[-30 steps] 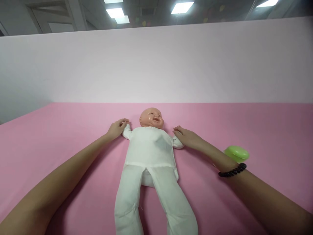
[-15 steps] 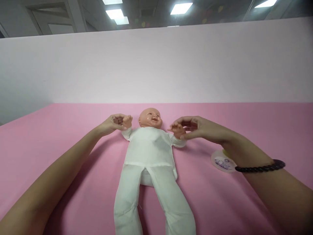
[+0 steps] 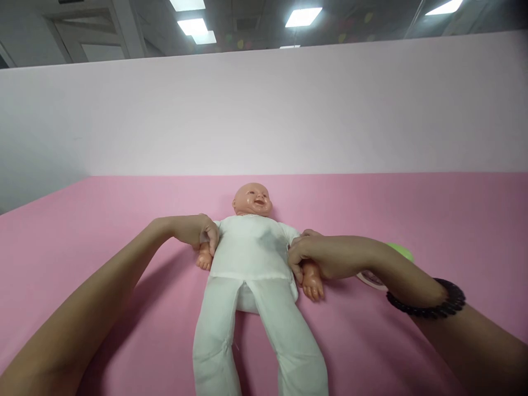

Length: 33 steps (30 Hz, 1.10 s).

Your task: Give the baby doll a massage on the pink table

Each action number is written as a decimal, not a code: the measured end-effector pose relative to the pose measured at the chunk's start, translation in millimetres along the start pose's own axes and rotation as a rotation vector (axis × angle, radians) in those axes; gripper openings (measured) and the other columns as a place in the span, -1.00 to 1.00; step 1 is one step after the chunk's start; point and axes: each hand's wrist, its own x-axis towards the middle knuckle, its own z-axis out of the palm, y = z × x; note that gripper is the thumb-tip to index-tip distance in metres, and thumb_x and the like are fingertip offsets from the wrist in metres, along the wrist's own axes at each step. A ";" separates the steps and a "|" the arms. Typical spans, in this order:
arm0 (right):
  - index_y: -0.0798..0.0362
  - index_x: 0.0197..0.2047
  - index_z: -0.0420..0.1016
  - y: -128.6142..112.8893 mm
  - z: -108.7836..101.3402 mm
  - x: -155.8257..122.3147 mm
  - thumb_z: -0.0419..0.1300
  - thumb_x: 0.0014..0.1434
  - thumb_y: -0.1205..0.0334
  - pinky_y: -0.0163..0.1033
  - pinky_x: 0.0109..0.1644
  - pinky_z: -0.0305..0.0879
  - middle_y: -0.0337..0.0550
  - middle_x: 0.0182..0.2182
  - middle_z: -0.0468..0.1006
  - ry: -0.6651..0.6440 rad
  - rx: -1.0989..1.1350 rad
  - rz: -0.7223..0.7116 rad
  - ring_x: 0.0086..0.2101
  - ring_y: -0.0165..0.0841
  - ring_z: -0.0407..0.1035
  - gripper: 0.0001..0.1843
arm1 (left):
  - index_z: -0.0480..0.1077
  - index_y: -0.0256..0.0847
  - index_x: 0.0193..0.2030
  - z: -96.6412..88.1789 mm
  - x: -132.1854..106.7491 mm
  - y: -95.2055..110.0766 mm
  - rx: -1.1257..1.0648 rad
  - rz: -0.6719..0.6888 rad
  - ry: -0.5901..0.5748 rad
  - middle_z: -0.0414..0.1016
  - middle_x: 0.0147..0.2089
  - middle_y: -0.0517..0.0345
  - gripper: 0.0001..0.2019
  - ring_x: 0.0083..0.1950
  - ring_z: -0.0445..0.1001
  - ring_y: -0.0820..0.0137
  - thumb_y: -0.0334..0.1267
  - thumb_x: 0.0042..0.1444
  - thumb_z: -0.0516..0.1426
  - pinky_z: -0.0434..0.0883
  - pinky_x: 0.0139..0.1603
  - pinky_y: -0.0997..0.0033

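A baby doll with a white cloth body and a hard plastic head lies on its back, legs toward me. My left hand is closed around the doll's arm at the left, and that arm's plastic hand pokes out below my fingers. On the other side my right hand grips the doll's other arm near the wrist. Its plastic hand shows beneath my fingers, pointing down beside the doll's hip. Both doll arms lie along its sides.
The doll rests on a pink surface with a white wall behind it. Partly hidden behind my right forearm are a green round object and a pale disc. A black beaded bracelet circles my right wrist.
Both of the doll's arms have swung down from beside its head to its sides, my hands moving down with them. My fingers now wrap around the arms. More of the green object shows.
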 end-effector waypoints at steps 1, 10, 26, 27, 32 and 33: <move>0.03 -0.30 0.60 -0.9 -5.0 -3.8 0.16 -0.02 0.45 -0.17 -0.05 0.39 -0.18 -0.28 0.66 -0.010 0.026 -0.042 -0.16 -0.23 0.52 -0.75 | 0.65 -0.04 -0.23 -3.0 -1.7 -2.7 -0.028 0.045 -0.011 0.64 -0.19 0.22 -0.55 -0.16 0.55 0.35 -0.61 -0.21 0.20 0.43 -0.22 0.47; -0.12 0.13 0.39 11.9 -26.4 -3.9 0.40 0.09 -0.07 0.08 0.14 0.40 -0.03 0.10 0.57 1.051 0.568 -0.113 0.15 -0.07 0.41 -0.41 | 0.30 0.07 0.21 -11.1 5.9 -36.1 -0.746 0.294 0.944 0.60 -0.06 0.13 -0.33 -0.06 0.58 0.32 -0.23 -0.04 0.41 0.50 0.04 0.19; -0.09 0.07 0.58 63.3 -1.1 43.0 -0.07 0.37 0.03 0.06 0.25 0.29 -0.16 0.10 0.60 0.801 0.099 0.513 0.14 -0.05 0.43 -0.55 | 0.42 0.26 0.23 20.2 32.5 -47.6 0.145 -0.412 0.805 0.41 0.34 0.33 -0.52 0.46 0.17 -0.05 0.12 0.33 -0.16 -0.06 0.44 -0.32; -0.08 0.08 0.59 60.9 -2.2 42.7 -0.07 0.37 0.04 0.08 0.27 0.27 -0.14 0.11 0.59 0.786 0.067 0.538 0.16 -0.03 0.41 -0.54 | 0.39 0.30 0.24 20.5 33.0 -47.1 0.178 -0.443 0.801 0.37 0.37 0.36 -0.51 0.50 0.09 -0.08 0.13 0.33 -0.17 -0.12 0.43 -0.37; -0.03 0.30 0.42 11.9 -6.3 19.6 0.08 0.26 0.12 0.18 0.36 0.15 0.01 0.29 0.40 1.080 0.018 0.377 0.32 0.02 0.19 -0.44 | 0.39 0.27 0.21 28.5 39.3 -52.7 0.216 -0.470 0.880 0.36 0.37 0.32 -0.52 0.48 0.05 -0.06 0.13 0.34 -0.20 -0.10 0.42 -0.33; -0.14 0.34 0.37 -2.9 -5.3 15.0 0.10 0.26 0.09 0.14 0.33 0.21 -0.09 0.33 0.35 1.099 0.086 0.199 0.33 -0.02 0.18 -0.42 | 0.38 0.22 0.22 31.1 41.0 -54.7 0.203 -0.456 0.921 0.37 0.35 0.25 -0.51 0.45 0.10 -0.03 0.11 0.34 -0.20 -0.07 0.43 -0.29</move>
